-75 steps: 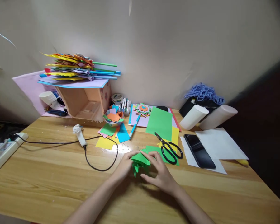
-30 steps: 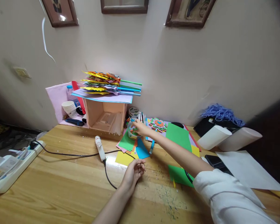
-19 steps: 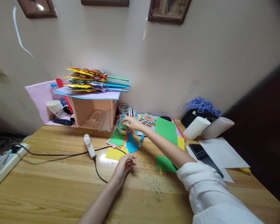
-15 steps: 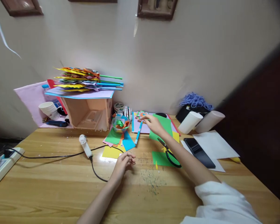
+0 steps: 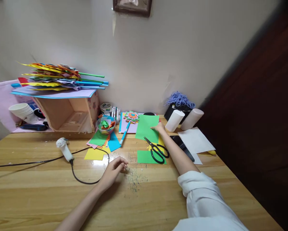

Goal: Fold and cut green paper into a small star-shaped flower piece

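Observation:
My left hand (image 5: 116,168) rests above the table with its fingers loosely curled, a gap between thumb and forefinger, and nothing visible in it. My right hand (image 5: 159,127) is at the right edge of a green paper sheet (image 5: 147,126), thumb stretched out over it and apart from the fingers. Black-handled scissors (image 5: 155,150) lie partly opened across yellow paper and a smaller green paper piece (image 5: 144,156). Layered paper flowers (image 5: 131,116) sit on lilac sheets behind. A blue pen (image 5: 125,134) leans from those sheets onto the table.
A white glue gun (image 5: 64,150) and its black cord lie at left. Behind it stands a box (image 5: 92,109) topped with paper flowers on sticks. A tub of scraps (image 5: 105,128) stands mid-back. White rolls (image 5: 175,120), a phone (image 5: 182,147) and white paper (image 5: 196,141) are at right.
My right hand has moved from the paper flowers to the right edge of the green sheet. The view has turned right. My left hand stays over the table, loosely curled.

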Demonstrator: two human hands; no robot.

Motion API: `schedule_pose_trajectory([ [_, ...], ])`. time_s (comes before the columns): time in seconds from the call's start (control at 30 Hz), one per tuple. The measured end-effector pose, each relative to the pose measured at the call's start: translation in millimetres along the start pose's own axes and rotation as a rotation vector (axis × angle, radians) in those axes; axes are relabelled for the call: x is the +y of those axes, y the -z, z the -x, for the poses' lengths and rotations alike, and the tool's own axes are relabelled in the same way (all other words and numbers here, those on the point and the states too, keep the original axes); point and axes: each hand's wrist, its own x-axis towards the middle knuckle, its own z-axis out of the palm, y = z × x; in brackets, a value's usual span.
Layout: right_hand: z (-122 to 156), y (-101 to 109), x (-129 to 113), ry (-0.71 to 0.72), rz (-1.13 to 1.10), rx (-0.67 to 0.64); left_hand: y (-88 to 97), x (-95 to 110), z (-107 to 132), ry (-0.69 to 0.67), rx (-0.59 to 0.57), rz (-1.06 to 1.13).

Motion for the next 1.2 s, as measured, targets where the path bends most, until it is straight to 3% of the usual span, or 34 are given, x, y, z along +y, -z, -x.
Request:
schedule_pose_trajectory([
  [0.1, 1, 14, -4, -0.013, -0.085, 0.114, 3.5, -2, 1, -0.001, 0.023, -0.001],
  [0.27, 21, 70, -6, 0.078, -0.250, 0.378, 5.2, -5, 2, -0.036, 0.073, -0.040],
  [0.3, 30, 81, -6, 0.106, -0.307, 0.426, 5.4, -5, 2, -0.054, 0.116, -0.051],
  [0.33, 41, 90, -6, 0.186, -0.509, 0.473, 6.0, -4, 3, -0.073, 0.171, -0.057],
  [0.4, 68, 100, -5, 0.236, -0.903, 0.409, 7.8, 0, 3, -0.096, 0.285, -0.045],
  [0.43, 82, 100, -4, 0.187, -1.020, 0.279, 9.0, 2, 4, -0.098, 0.326, -0.031],
  [0.57, 136, 72, 2, -0.045, -1.072, -0.234, 11.5, 10, 8, -0.078, 0.384, 0.002],
  [0.67, 166, 31, 5, -0.004, -0.954, -0.401, 9.0, 10, 12, -0.100, 0.376, -0.069],
  [0.77, 187, -2, 5, 0.089, -0.832, -0.439, 7.1, 4, 11, -0.217, 0.310, -0.287],
  [0.87, 197, -17, 5, 0.108, -0.764, -0.416, 9.4, -7, 7, -0.336, 0.107, -0.602],
  [1.0, 200, -16, 8, 0.125, -0.661, -0.350, 13.4, -16, 4, -0.357, -0.035, -0.844],
  [1.13, 200, -10, 14, 0.266, -0.480, -0.231, 11.9, -14, 7, -0.367, -0.088, -0.854],
  [1.2, 199, -7, 18, 0.297, -0.439, -0.232, 10.3, -11, 8, -0.376, -0.113, -0.835],
])
